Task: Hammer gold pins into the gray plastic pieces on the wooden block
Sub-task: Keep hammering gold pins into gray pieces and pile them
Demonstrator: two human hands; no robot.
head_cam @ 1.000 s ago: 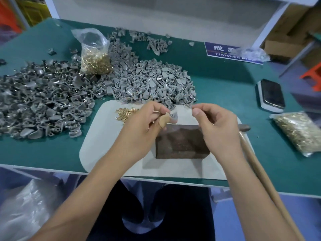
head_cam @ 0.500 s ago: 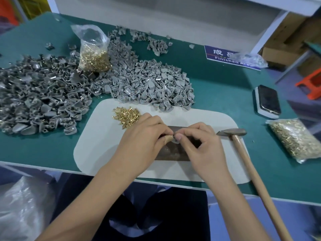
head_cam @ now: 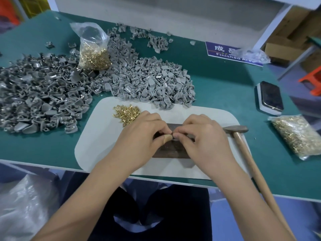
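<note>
A dark wooden block [head_cam: 171, 151] lies on a white mat [head_cam: 97, 136]. Over the block my left hand [head_cam: 140, 136] and my right hand [head_cam: 205, 141] meet fingertip to fingertip. Together they pinch a small gray plastic piece [head_cam: 174, 139], which is mostly hidden by the fingers. My left thumb wears a tan tape wrap. Whether a gold pin sits in the piece I cannot tell. A small heap of loose gold pins [head_cam: 126, 113] lies on the mat left of my hands. A wooden-handled hammer [head_cam: 243, 145] rests on the mat right of my right hand, untouched.
Big heaps of gray plastic pieces [head_cam: 149, 82] cover the green table [head_cam: 225, 87] behind and left of the mat. A bag of gold pins [head_cam: 94, 51] stands among them; another bag [head_cam: 298, 136] lies at the right. A phone [head_cam: 271, 96] lies at the far right.
Both hands came down from above the block and closed together on the gray piece at the block's top. The hammer became visible lying at the right.
</note>
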